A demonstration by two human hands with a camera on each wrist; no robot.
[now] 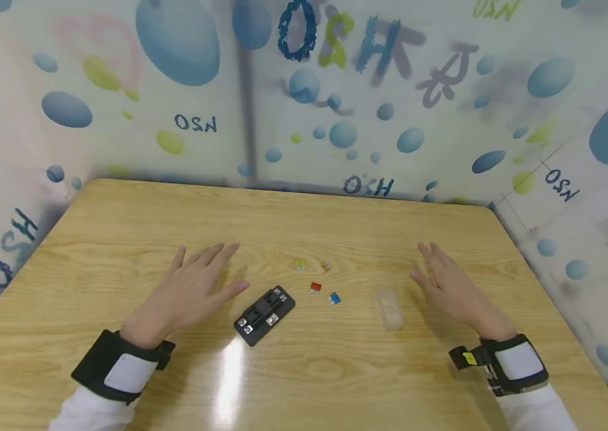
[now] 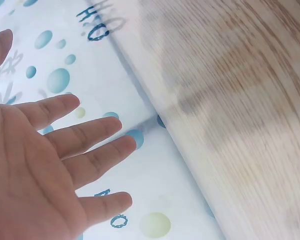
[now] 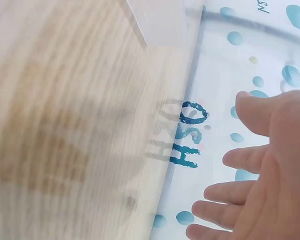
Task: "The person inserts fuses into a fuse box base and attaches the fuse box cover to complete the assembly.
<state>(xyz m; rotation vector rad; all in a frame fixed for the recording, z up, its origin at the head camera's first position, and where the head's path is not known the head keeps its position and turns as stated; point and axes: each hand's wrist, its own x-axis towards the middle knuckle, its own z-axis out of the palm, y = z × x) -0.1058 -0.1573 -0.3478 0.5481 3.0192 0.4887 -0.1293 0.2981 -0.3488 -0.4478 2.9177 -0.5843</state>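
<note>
You hold both arms forward and angled inward over the wooden table [image 1: 336, 383], your left hand [image 1: 188, 293] spread flat with its fingers straight and thumb out toward the black block [image 1: 264, 315], gripping nothing. Your right hand [image 1: 452, 293] is likewise extended and holds nothing, its fingers pointing forward and inward, with the clear plastic box [image 1: 389, 310] near its thumb side. Between your 2 hands, 4 small pieces lie apart on the wood: yellow-green [image 1: 300, 264] and tan [image 1: 327, 266] farther from you, red [image 1: 316, 287] and blue [image 1: 334, 298] nearer, beside the block.
</note>
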